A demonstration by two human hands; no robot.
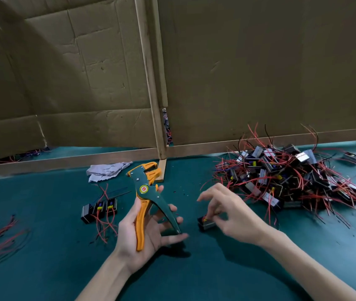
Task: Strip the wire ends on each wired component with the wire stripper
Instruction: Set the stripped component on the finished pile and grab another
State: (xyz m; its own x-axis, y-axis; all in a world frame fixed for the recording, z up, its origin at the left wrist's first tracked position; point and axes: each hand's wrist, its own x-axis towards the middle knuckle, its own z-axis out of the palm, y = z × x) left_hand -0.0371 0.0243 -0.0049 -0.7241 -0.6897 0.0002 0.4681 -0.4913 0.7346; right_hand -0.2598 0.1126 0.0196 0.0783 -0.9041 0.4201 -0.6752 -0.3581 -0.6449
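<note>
Wire stripper (149, 200) sits at lower centre, handles apart, loosely gripped by your left hand (142, 233), so with your right hand (231, 211) pinching the black component (205, 223) just right of it, feed one wire tip squarely into the jaws before squeezing.

One wire stripper (149, 198), one crumpled cloth (105, 170), a left hand (144, 233) and a right hand (227, 213). Three wired components (99, 210) sit grouped and a fourth component (206, 223) lies apart. The heap (292, 177) towards the right edge of the desk (42, 268) holds too many to count.
</note>
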